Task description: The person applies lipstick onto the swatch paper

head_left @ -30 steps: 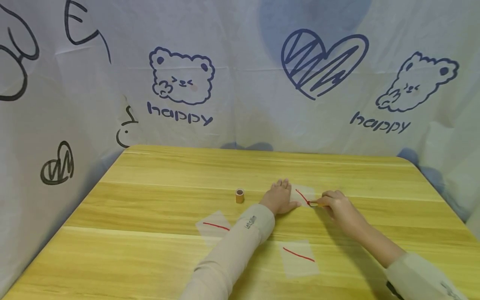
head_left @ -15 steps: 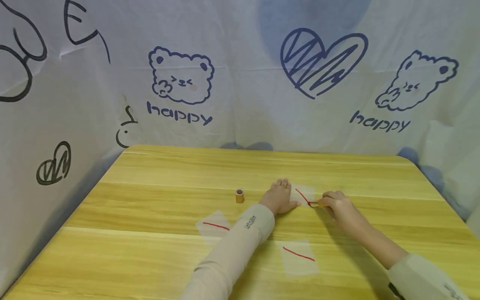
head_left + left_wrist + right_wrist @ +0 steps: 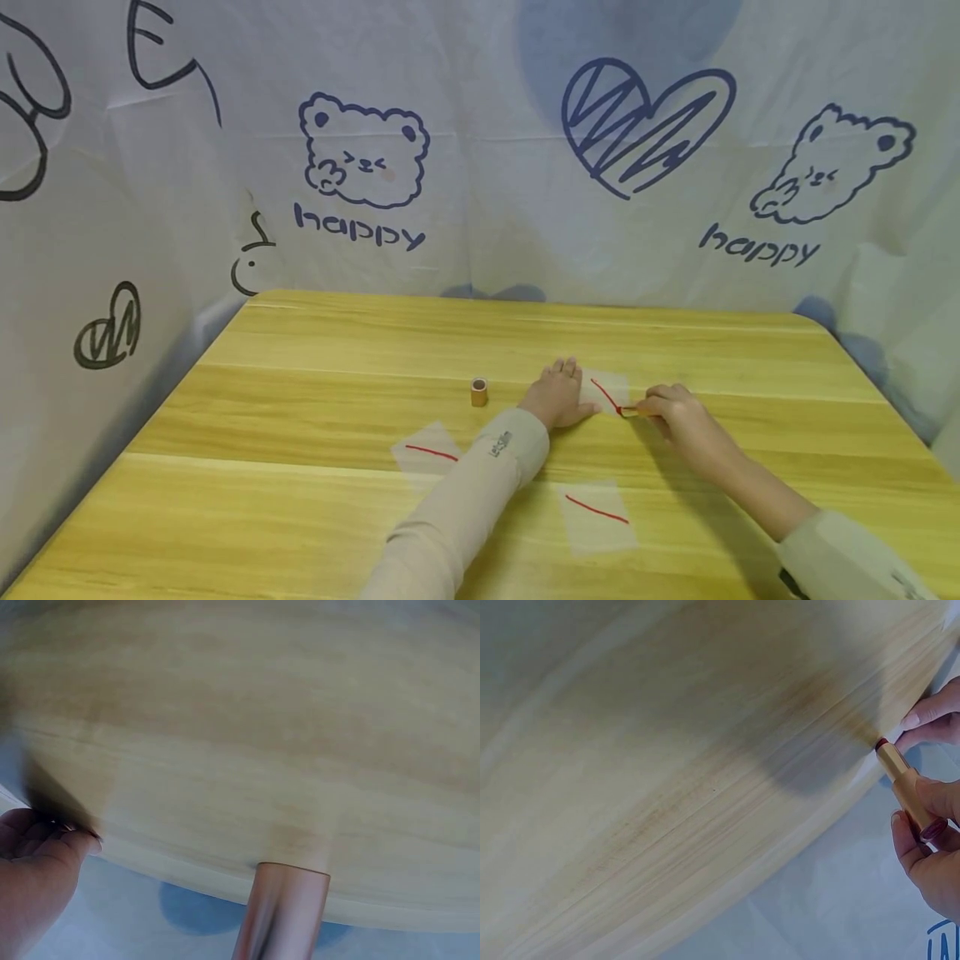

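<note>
My right hand (image 3: 686,425) grips a gold lipstick (image 3: 909,793) between thumb and fingers. Its dark red tip meets the lower right edge of a pale, see-through sheet (image 3: 613,386), at the end of a slanting red line. On the left part of that sheet rests my left hand (image 3: 557,398), palm down with the fingers extended. In the right wrist view, fingertips (image 3: 922,716) of the left hand lie just beyond the lipstick's tip. A gold lipstick cap (image 3: 479,392) stands upright to the left of the left hand; it looks large in the left wrist view.
Two more pale sheets lie on the wooden table (image 3: 300,517), each bearing one red line: one sheet (image 3: 600,537) nearer the front, another sheet (image 3: 427,437) partly covered by the left sleeve (image 3: 465,508). A printed white cloth (image 3: 495,208) hangs behind the table.
My right hand and the lipstick have shifted slightly down and to the right, and the red line on the far sheet is a little longer. My left hand has stayed in place.
</note>
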Available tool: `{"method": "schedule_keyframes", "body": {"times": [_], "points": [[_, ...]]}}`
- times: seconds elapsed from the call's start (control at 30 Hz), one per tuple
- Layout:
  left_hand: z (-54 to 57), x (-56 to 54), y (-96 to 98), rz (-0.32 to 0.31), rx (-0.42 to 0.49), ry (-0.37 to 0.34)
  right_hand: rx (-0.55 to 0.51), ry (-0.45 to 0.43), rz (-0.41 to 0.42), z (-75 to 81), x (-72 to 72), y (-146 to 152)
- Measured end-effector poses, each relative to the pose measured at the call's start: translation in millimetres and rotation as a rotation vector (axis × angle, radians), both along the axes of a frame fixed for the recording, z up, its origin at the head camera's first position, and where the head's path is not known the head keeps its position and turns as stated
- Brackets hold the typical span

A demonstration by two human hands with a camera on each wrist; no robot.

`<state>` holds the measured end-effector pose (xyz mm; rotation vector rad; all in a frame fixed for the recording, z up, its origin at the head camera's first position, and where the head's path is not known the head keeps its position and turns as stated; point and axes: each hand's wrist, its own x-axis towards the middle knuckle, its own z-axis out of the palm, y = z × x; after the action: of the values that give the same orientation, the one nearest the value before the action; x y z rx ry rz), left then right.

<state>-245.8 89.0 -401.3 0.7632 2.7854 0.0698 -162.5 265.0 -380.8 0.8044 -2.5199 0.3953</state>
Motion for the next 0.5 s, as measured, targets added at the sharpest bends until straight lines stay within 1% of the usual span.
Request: {"method": "schedule_keyframes", "body": {"times": [0.13, 0.23, 0.3, 0.4, 0.5], "points": [[-0.3, -0.6, 0.1, 0.001, 0.008, -0.010, -0.038, -0.047, -0.017, 2.3, 0.3, 0.5], [-1.1, -1.2, 0.3, -0.003, 0.010, -0.008, -0.111, -0.112, -0.056, 4.5, 0.4, 0.8], [-1.8, -1.7, 0.3, -0.006, 0.008, -0.002, -0.166, -0.148, -0.100, 5.1, 0.1, 1.4], [-3.0, -1.9, -0.2, -0.008, 0.009, 0.003, -0.237, -0.170, -0.158, 5.8, 0.3, 2.3], [-3.8, -1.4, -0.7, -0.014, 0.006, 0.008, -0.292, -0.165, -0.212, 6.1, 0.6, 2.8]]}}
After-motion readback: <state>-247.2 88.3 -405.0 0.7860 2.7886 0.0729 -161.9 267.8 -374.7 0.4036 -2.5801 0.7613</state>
